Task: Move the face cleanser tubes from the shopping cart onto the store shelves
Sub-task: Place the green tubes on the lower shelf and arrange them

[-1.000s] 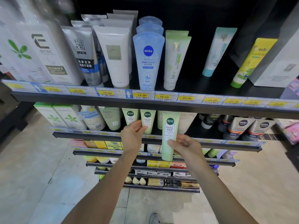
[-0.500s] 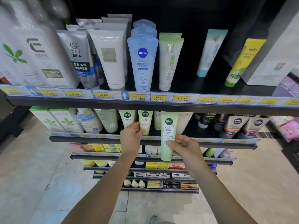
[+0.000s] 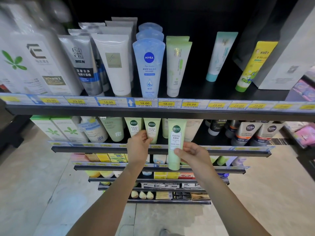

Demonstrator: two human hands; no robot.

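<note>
Your hands have barely shifted since a second ago. Your right hand [image 3: 192, 155] pinches one pale green cleanser tube [image 3: 175, 143] cap-down before the second shelf's front edge [image 3: 221, 151], ready to slot in. Your left hand [image 3: 139, 146] grips the right of two matching tubes [image 3: 152, 129], likely clearing room.

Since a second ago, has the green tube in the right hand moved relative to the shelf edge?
No: the green tube held by the right hand crosses the same second-shelf edge as before.
</note>
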